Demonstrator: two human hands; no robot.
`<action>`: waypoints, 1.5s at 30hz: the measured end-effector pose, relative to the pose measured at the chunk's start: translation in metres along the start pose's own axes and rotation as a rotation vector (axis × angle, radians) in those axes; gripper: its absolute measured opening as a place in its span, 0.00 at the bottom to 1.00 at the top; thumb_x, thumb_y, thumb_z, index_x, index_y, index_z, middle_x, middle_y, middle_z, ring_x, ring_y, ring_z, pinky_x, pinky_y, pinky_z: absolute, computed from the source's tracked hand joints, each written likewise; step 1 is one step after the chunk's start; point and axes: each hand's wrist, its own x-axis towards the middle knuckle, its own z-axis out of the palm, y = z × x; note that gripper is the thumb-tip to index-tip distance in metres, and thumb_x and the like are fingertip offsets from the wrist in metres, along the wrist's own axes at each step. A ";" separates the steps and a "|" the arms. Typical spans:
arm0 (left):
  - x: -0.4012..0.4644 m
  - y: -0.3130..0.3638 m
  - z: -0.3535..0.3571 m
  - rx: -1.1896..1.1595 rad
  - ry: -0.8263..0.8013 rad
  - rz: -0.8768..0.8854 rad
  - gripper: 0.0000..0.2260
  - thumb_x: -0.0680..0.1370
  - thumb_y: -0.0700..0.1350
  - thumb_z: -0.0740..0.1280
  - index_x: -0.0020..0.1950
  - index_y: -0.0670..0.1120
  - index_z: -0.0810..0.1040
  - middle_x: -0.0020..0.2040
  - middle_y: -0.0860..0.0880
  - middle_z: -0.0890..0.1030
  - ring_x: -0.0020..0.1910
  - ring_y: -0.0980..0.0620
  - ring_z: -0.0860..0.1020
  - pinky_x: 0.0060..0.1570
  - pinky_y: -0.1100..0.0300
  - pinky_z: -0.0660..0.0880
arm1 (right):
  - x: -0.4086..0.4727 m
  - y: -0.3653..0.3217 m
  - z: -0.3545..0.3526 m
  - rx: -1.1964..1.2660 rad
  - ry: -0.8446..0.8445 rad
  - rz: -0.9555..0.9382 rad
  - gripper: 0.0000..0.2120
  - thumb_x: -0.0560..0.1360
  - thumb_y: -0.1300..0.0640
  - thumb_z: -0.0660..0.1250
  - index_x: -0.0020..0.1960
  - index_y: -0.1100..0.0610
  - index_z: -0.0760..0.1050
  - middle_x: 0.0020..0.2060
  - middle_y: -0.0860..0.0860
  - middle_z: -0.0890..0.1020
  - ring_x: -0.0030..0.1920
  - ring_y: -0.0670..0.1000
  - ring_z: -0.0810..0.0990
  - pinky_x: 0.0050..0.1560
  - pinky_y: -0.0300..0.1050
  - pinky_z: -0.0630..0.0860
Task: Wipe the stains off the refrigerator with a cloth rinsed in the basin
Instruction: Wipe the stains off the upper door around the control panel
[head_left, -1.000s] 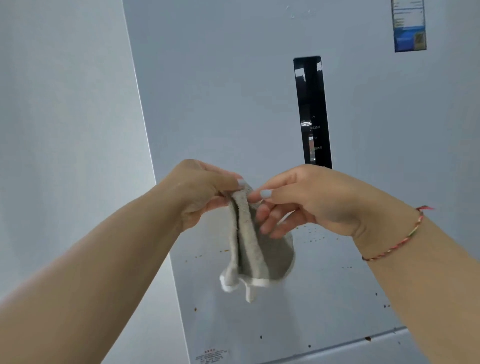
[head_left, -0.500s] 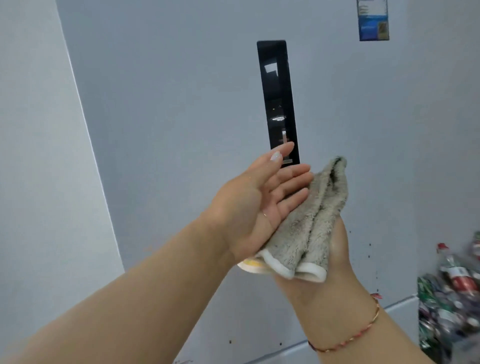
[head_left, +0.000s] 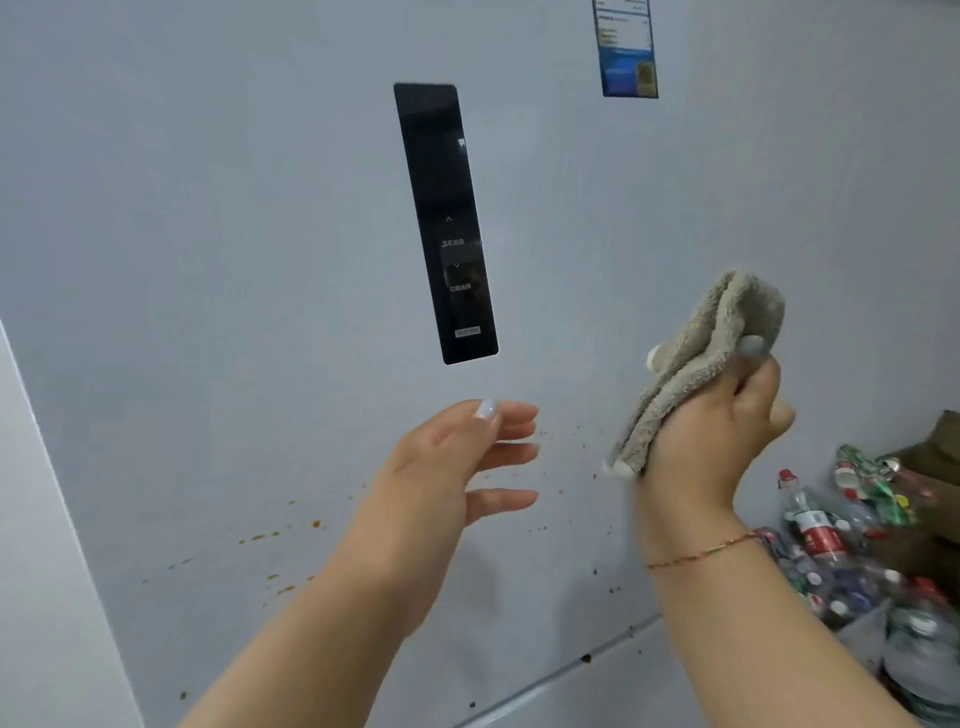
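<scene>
The pale grey refrigerator door (head_left: 260, 260) fills the head view. Orange-brown stains (head_left: 280, 535) speckle its lower part, with darker specks (head_left: 587, 659) near the seam at the bottom. My right hand (head_left: 722, 431) grips a folded grey fluffy cloth (head_left: 696, 358), raised in front of the door to the right of the black control panel (head_left: 447, 223). My left hand (head_left: 457, 467) hovers in front of the door below the panel, fingers straight and spread, holding nothing. The basin is not in view.
A blue and white label (head_left: 626, 49) is stuck high on the door. A heap of empty plastic bottles (head_left: 852, 545) lies at the lower right beside the refrigerator. A white wall (head_left: 36, 571) borders the door on the left.
My left hand has let go of the cloth and dropped away to the left. My right hand has carried the cloth to the right, alone.
</scene>
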 end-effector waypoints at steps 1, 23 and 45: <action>-0.003 -0.003 0.001 -0.001 0.011 0.010 0.16 0.82 0.47 0.58 0.47 0.48 0.85 0.50 0.48 0.84 0.52 0.50 0.82 0.49 0.49 0.80 | 0.012 0.005 0.000 -0.069 0.053 -0.070 0.16 0.77 0.37 0.52 0.43 0.41 0.75 0.50 0.46 0.67 0.54 0.53 0.75 0.57 0.54 0.74; -0.032 -0.009 -0.067 0.231 0.467 -0.018 0.14 0.81 0.41 0.60 0.42 0.44 0.83 0.38 0.46 0.84 0.37 0.52 0.81 0.42 0.53 0.77 | -0.092 0.065 0.047 -0.629 -0.426 -0.606 0.29 0.79 0.46 0.49 0.75 0.59 0.58 0.73 0.60 0.62 0.71 0.61 0.59 0.71 0.62 0.57; -0.060 0.041 -0.159 0.246 0.717 0.115 0.13 0.80 0.44 0.62 0.39 0.42 0.82 0.35 0.46 0.83 0.33 0.49 0.79 0.30 0.63 0.76 | -0.260 0.042 0.076 -0.317 -1.198 -1.454 0.21 0.78 0.53 0.60 0.70 0.55 0.70 0.70 0.53 0.70 0.73 0.54 0.63 0.76 0.51 0.52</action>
